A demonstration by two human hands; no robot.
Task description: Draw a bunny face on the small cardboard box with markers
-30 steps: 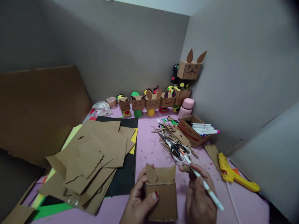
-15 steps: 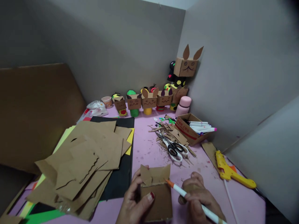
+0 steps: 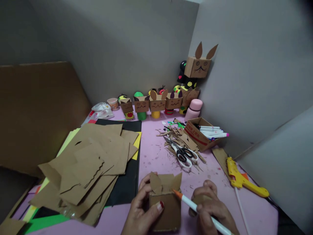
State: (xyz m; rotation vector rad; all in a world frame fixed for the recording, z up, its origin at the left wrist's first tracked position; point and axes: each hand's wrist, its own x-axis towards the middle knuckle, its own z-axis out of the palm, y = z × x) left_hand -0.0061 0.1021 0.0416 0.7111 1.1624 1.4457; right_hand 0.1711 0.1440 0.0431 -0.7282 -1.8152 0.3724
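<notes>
My left hand [image 3: 144, 209] holds a small cardboard box [image 3: 166, 210] upright by its left side, thumb across the front face. Two pointed cardboard ears [image 3: 156, 182] stand up from the box's top. In my right hand [image 3: 212, 209] is a white marker [image 3: 189, 203] with an orange tip, which points left at the base of the right ear. Whether the tip touches the cardboard I cannot tell. A brown piece [image 3: 204, 198], perhaps cardboard, shows between the fingers of the same hand. The box's front face shows no drawing.
Cardboard sheets [image 3: 97, 163] lie stacked at left over black and coloured sheets. Scissors [image 3: 182, 155] rest by cardboard scraps [image 3: 181, 137]. Beyond are a box of markers [image 3: 200, 138], a pink bottle [image 3: 194, 109] and box-headed animal figures [image 3: 157, 103]. A yellow glue gun [image 3: 241, 179] lies at right.
The view has shifted slightly, so the scene sits a little further right. The box is tilted a bit differently in my left hand. The marker tip stays near the right ear's base.
</notes>
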